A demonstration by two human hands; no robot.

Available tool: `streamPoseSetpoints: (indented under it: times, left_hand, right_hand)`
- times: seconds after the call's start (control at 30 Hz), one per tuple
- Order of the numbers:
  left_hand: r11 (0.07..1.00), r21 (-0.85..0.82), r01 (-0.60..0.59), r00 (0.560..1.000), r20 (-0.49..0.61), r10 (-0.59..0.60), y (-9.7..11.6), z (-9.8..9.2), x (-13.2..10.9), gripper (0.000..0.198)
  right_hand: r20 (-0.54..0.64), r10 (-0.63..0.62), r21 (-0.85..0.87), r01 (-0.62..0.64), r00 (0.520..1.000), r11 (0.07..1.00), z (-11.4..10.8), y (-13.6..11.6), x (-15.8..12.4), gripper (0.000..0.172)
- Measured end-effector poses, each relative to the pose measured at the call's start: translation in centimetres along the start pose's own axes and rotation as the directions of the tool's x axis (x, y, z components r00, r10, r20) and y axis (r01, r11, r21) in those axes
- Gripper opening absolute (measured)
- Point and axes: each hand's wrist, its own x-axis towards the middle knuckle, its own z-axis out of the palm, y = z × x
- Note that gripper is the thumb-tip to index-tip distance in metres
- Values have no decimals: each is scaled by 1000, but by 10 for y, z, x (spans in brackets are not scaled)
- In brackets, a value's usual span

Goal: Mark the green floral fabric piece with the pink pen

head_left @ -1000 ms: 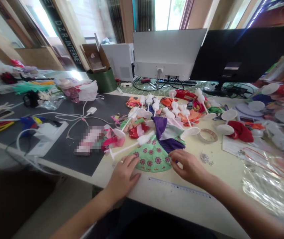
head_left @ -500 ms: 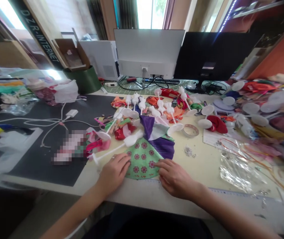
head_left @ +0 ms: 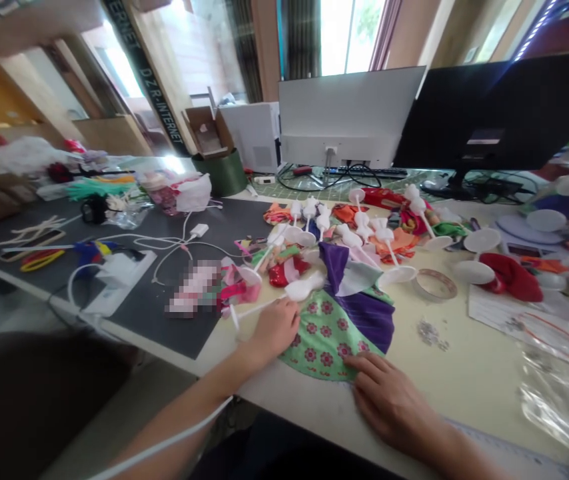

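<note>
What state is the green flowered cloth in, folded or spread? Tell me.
Spread: the cloth lies fanned out, its printed face and curved lower edge showing.

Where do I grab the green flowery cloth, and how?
Probably pinch the green flowery cloth by its curved front edge, coming from the near side: the cloth lies flat, and that edge shows between the left hand and right hand, while purple cloth crowds its narrow top.

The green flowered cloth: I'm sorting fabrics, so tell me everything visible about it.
The green, fan-shaped flowered cloth looks thin, with pinkish flowers and red marks along its curved near edge. It lies spread on the cream tabletop, narrowing away from the person. The left hand is at its left edge; the right hand touches its lower right. Purple striped cloth adjoins its right side.
</note>
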Motion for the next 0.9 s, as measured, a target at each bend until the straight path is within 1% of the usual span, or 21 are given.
streamPoseSetpoints:
  times: [0.13,0.27,0.33,0.4,0.53,0.67,0.73,0.83,0.9]
  left_hand:
    - [994,-98,46,996,-69,-52,3,0,-1,7]
    - [967,-243,77,992,-79,-99,1,-2,-1,9]
    - [951,-299,74,990,-91,-105,-1,-2,0,18]
    - [940,-335,68,988,-108,-110,-3,-2,0,30]
    - [931,-360,66,982,-142,-124,-8,-2,-1,50]
    - [942,-331,59,976,-178,-124,-14,-5,-5,63]
    - [958,-281,52,971,-209,-114,-18,-7,-9,67]
    - [996,-81,43,957,-283,-64,-23,-11,-16,68]
    - [997,62,43,939,-343,-19,-24,-15,-21,60]
  right_hand:
    - [-26,1,-12,-2,1000,1000,1,-1,-1,17]
    - [-26,-9,-38,8,1000,999,2,1,-2,15]
    - [-32,-18,-57,16,999,998,4,2,-2,14]
    - [-30,-24,-77,21,999,997,5,4,-3,12]
    - [-19,-38,-95,36,999,995,5,6,-5,12]
    - [-23,-56,-99,54,998,994,5,6,-5,15]
    - [-16,-53,-101,51,998,994,4,6,-5,14]
    - [-5,-38,-91,37,999,995,2,6,-4,13]
    - [-7,-34,-83,33,999,996,1,5,-4,13]
